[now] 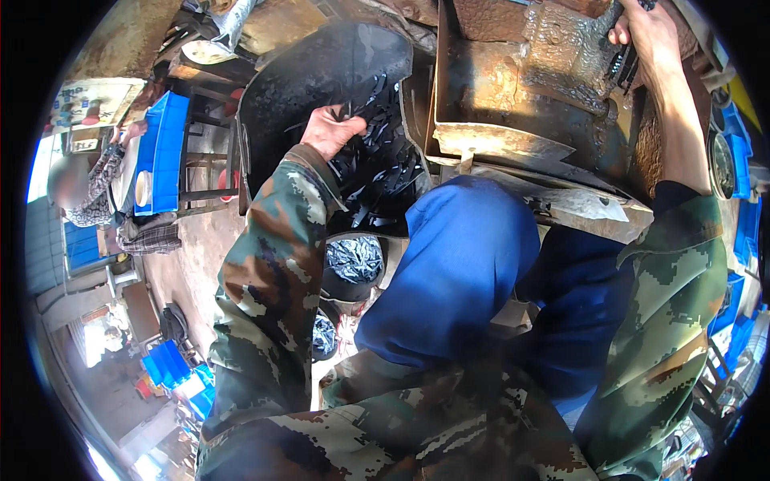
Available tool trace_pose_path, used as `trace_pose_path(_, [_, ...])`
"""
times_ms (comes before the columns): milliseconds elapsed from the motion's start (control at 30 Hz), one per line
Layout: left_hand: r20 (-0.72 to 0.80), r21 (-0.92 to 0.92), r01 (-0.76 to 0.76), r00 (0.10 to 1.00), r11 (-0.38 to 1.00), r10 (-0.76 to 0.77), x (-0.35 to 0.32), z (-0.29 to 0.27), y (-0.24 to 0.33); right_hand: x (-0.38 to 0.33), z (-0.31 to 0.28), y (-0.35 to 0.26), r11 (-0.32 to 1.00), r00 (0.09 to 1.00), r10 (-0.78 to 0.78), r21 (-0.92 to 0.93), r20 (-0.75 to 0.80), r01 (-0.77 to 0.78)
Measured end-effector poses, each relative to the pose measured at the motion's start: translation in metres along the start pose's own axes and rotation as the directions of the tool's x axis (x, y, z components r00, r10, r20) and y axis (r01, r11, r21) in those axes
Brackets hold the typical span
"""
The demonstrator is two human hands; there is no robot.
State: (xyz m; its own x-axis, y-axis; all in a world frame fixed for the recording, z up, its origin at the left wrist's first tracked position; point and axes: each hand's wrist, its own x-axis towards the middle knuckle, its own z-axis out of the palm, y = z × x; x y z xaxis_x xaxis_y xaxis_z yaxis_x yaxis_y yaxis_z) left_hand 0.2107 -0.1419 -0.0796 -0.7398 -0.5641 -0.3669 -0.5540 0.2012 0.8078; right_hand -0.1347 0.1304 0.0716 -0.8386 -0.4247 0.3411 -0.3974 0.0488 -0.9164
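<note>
Dark strips (381, 152), loosely heaped at many angles inside a black bin (281, 104), some catching the light, others lost in shadow. Directly below and to the right of the left hand (329, 132), near the fingertips. Left hand lowered over the bin's opening, back of the hand turned up, fingers partly curled, thumb stretched toward the heap and close to the strips. Cannot tell whether any strip sits between those fingertips, their undersides being hidden.

Right hand (646, 36) well apart from the left, high at the upper right, partly cut by the picture's edge. Closed around a bunch of dark slender pieces (622, 66), fingers bent over them, ends sticking out below the grip. Held above the right end of a rusty, greasy-looking metal tray (497, 132), to the right of the bin and its heap.

Below the bin, beside a blue-trousered knee (465, 248), a dark bucket (353, 292) with silvery pieces (355, 258) inside, and nearer the body a smaller container of similar pieces (324, 335). Camouflage sleeves (269, 264) on both arms. Far off to the left, a co-worker (90, 196) next to a blue crate (164, 152).
</note>
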Motion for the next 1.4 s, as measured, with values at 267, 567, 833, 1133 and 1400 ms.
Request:
trace_pose_path(267, [-0.055, 0.256, -0.001, 0.998, 0.967, 0.015, 0.014, 0.026, 0.000, 0.008, -0.005, 0.001, 0.994, 0.995, 0.100, -0.038, 0.005, -0.100])
trace_pose_path(567, [0.153, 0.066, -0.202, 0.970, 0.977, 0.190, 0.010, 0.014, -0.007, -0.003, 0.001, -0.007, 0.994, 0.996, 0.086, -0.073, -0.004, -0.086])
trace_pose_path(833, [0.125, -0.154, -0.118, 0.983, 0.981, 0.138, 0.006, 0.015, -0.016, -0.008, 0.003, -0.010, 0.999, 1.000, 0.011, -0.039, 0.005, -0.011])
trace_pose_path(1133, [0.082, -0.203, 0.007, 0.997, 0.979, 0.010, 0.004, 0.014, -0.013, -0.008, 0.002, -0.010, 0.998, 1.000, 0.014, -0.069, 0.018, -0.012])
trace_pose_path(1400, [0.095, -0.627, 0.015, 0.994, 0.779, 0.057, -0.019, 0.015, -0.043, 0.001, -0.001, -0.002, 0.995, 0.996, 0.084, -0.050, 0.016, -0.083])
